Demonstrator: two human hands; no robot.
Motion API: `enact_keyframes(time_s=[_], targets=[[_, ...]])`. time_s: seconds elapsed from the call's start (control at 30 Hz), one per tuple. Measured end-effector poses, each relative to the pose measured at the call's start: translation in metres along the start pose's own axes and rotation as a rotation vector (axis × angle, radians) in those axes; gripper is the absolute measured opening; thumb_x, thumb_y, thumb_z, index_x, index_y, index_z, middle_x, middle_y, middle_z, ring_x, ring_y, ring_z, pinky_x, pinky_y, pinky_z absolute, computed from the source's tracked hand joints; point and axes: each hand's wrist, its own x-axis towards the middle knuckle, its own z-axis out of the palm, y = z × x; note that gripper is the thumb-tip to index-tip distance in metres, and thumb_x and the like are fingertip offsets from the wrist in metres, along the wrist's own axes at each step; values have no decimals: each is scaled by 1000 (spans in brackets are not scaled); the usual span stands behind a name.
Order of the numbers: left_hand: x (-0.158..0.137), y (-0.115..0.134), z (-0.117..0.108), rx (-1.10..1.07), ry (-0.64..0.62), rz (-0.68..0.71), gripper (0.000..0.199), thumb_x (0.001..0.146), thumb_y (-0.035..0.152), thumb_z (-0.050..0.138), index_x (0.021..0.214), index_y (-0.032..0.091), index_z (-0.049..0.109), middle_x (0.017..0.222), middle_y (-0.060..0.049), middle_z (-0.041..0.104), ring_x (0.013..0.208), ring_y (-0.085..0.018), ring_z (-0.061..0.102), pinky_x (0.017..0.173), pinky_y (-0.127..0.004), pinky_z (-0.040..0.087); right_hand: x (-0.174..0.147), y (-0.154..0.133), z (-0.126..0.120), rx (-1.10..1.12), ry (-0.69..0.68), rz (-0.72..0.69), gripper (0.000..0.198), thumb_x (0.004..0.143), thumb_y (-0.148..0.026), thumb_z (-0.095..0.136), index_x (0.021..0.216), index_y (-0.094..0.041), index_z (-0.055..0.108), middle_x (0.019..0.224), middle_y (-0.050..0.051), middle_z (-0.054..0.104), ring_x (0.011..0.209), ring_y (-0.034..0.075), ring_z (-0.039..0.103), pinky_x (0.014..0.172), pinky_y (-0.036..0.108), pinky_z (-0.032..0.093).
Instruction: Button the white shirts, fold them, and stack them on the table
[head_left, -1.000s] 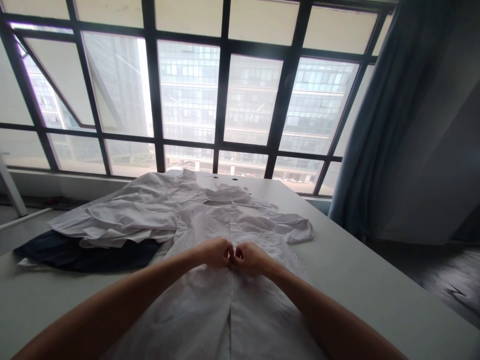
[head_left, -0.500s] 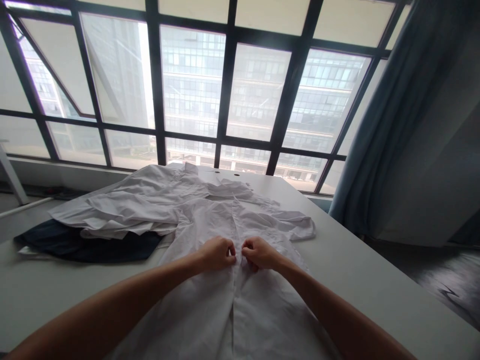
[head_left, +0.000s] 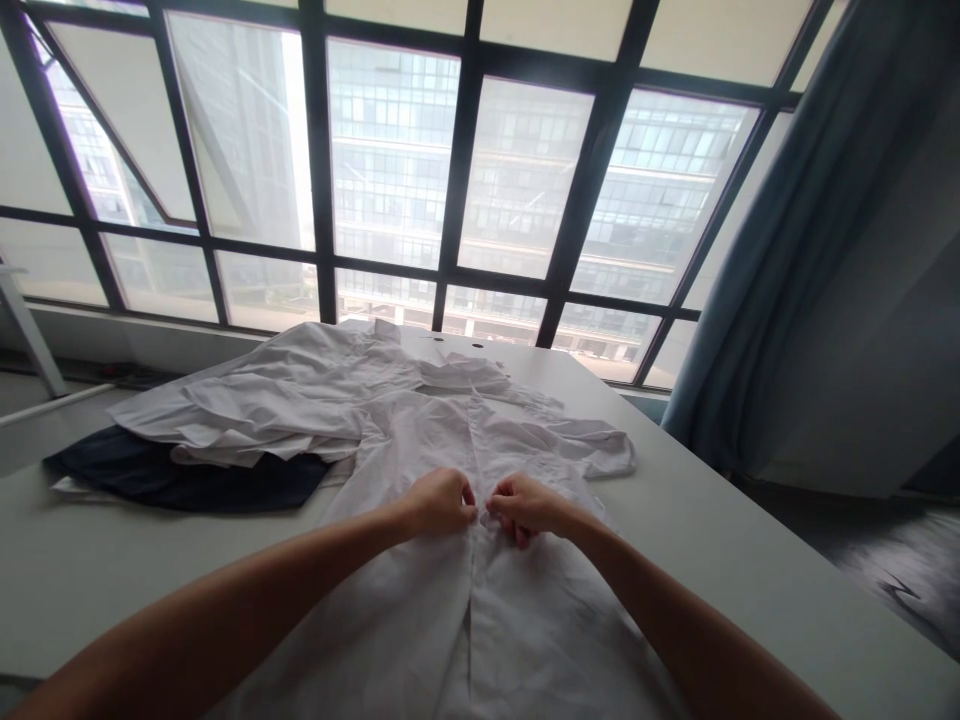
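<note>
The left hand (head_left: 441,500) and right hand (head_left: 531,503) are pinching the white shirt (head_left: 540,620); crumpled clothes (head_left: 277,390) are covering dark cloth (head_left: 217,488) alongside.

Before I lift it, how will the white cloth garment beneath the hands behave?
The white cloth garment will likely flop, given its soft wrinkles. Its two sides may spread apart, since a narrow gap shows near the centre.

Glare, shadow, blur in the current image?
Head view: window bright, washed out; head view: left hand, right hand and white garment backlit, in dim shade; head view: curtain dark; head view: fine detail around the fingertips soft.
</note>
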Motion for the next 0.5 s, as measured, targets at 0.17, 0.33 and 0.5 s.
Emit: enact_keyframes(time_s=[0.17, 0.33, 0.5], targets=[[4, -7, 0, -47, -28, 50, 26, 70, 22, 58, 84, 16, 80, 62, -2, 68, 59, -13, 56, 53, -21, 34, 3, 2, 6, -4, -9, -14, 33, 91, -42, 54, 69, -17, 54, 48, -3, 58, 34, 9, 53, 32, 15, 30], [3, -10, 2, -28, 8, 100, 25, 72, 24, 58, 83, 16, 79, 67, -3, 70, 61, -14, 57, 53, -22, 34, 4, 0, 10, -16, -6, -50, 33, 91, -41, 55, 70, -16, 55, 46, -4, 56, 33, 8, 53, 32, 14, 33], [1, -6, 1, 3, -4, 36, 26, 75, 31, 59, 89, 19, 78, 76, -5, 73, 68, -17, 62, 58, -23, 39, 4, 0, 9, -14, -13, -81, 19, 83, -17, 54, 65, -15, 56, 46, -5, 55, 34, 8, 53, 32, 15, 36]])
